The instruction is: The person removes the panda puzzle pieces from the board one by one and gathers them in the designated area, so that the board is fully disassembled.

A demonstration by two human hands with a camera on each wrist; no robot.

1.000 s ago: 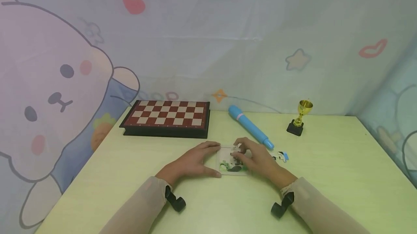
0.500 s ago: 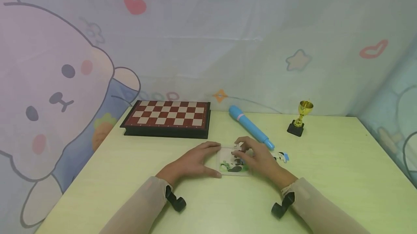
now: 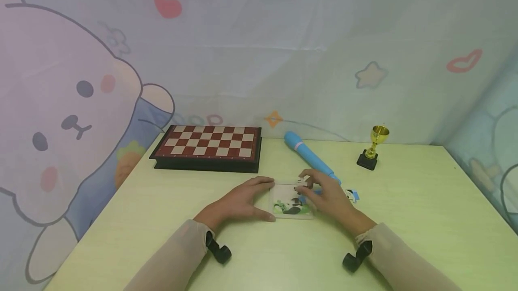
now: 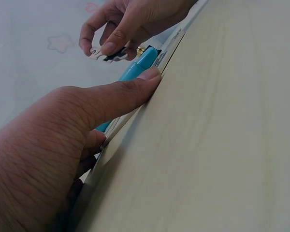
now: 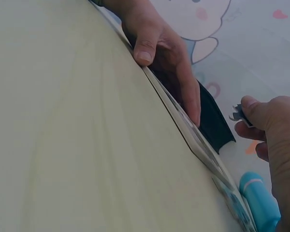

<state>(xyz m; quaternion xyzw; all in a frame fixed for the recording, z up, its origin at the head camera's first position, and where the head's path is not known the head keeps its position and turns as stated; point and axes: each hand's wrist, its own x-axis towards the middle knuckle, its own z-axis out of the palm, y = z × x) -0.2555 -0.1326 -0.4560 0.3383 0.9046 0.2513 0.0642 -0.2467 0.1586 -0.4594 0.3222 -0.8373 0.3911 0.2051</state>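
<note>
My right hand (image 3: 327, 192) pinches a small jigsaw piece (image 5: 241, 116), white and dark, between thumb and fingers, raised over the far right of a puzzle tray (image 3: 281, 192). This pale square tray lies flat on the table, with black, white and green picture pieces (image 3: 292, 209) along its near side. At the tray's left edge rests my left hand (image 3: 240, 201), fairly straight thumb at the near corner and fingertips at the far one. Just right of the right hand lies another loose jigsaw piece (image 3: 352, 195) with a blue patch, partly hidden by that hand.
Behind the left hand stands a red-and-white chessboard box (image 3: 208, 145). A blue stick-shaped thing (image 3: 309, 154) with a pink band lies behind the right hand, which overlaps its near end. A small gold trophy cup (image 3: 371, 147) stands at the back right, before a cartoon-printed cloth (image 3: 259, 48).
My right hand has moved slightly right with the pinched jigsaw piece, uncovering more of the tray's right side and covering more of the loose piece. The left hand stays at the tray.
</note>
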